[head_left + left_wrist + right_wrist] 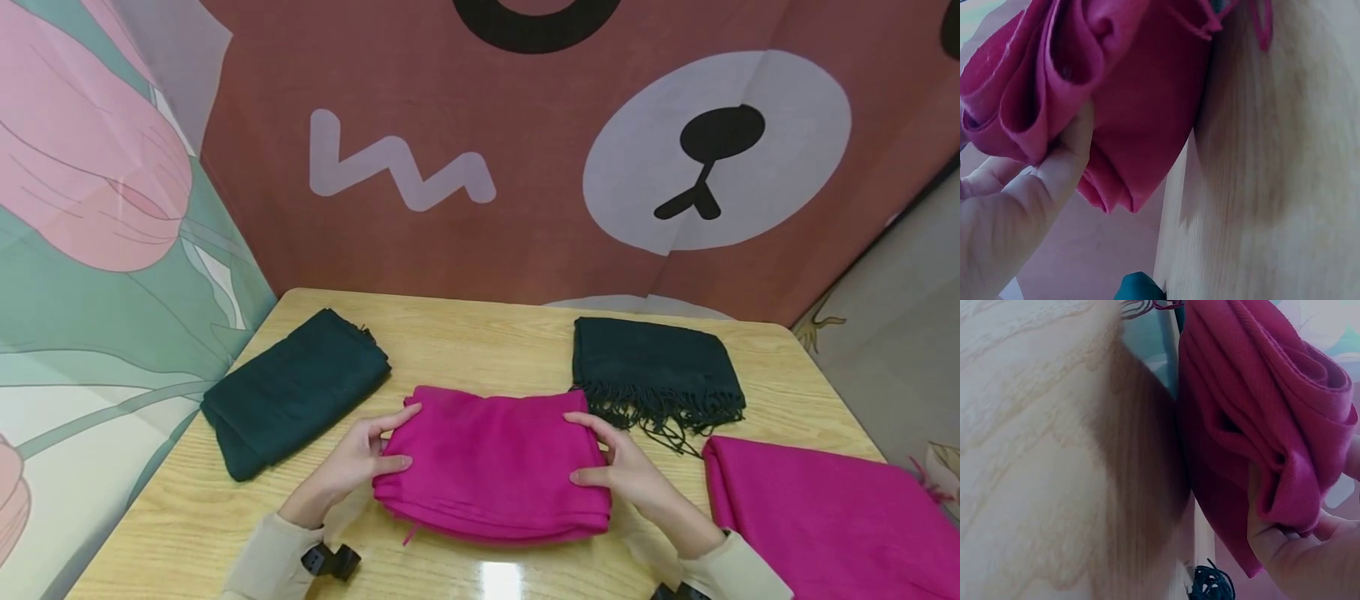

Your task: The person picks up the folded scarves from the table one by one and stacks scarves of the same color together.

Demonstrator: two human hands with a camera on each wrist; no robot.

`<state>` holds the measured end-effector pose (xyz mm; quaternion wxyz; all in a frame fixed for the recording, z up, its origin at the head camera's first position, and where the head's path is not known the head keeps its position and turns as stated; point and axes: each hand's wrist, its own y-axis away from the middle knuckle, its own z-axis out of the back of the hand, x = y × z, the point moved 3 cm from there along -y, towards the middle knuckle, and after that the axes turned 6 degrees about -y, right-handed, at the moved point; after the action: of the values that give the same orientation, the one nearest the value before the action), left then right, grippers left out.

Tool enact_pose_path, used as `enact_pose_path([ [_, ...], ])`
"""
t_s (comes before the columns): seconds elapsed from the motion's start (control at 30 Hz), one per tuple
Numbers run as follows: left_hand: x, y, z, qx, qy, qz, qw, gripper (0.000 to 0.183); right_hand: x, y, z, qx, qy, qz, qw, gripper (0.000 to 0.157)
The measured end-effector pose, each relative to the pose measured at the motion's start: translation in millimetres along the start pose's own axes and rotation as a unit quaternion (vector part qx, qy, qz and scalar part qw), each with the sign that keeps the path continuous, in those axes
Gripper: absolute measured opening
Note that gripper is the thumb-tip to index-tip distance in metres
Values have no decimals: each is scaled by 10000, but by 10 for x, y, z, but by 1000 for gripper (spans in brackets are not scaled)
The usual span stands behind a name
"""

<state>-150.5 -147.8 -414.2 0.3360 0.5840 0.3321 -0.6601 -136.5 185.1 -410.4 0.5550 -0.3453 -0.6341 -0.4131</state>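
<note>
A folded magenta scarf (491, 467) is held between both hands over the middle of the table. My left hand (358, 458) grips its left end, and my right hand (626, 467) grips its right end. In the left wrist view, the left fingers reach in among the layered folds of the scarf (1147, 106); a few fringe strands hang at the top. The right wrist view shows rolled layers of the scarf (1260, 406) pinched at the side, part of the right hand hidden behind them. Whether its underside touches the table cannot be told.
On the wooden table (465, 342), a folded dark green scarf (296, 392) lies back left. Another dark green scarf (652, 358), fringe toward me, lies back right. A second magenta scarf (825, 508) lies at the right edge. A printed cloth (540, 242) hangs behind.
</note>
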Motion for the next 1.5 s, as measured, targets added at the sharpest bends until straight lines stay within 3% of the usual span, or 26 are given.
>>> enact_pose_path([
  [0.53,110,-8,23,446,185,732,9961,73,-148,19,33,49,-166,-348,9992,76],
  [0.93,262,-65,138,169,-361,1316,9905,66,-209,27,84,33,-92,-418,9991,70],
  [1.2,329,-112,166,65,-530,1316,9899,64,-240,-5,117,-87,23,-465,9989,65],
  [1.5,363,-157,173,-52,-504,1351,9895,66,-254,-42,175,-519,180,-515,9972,67],
])
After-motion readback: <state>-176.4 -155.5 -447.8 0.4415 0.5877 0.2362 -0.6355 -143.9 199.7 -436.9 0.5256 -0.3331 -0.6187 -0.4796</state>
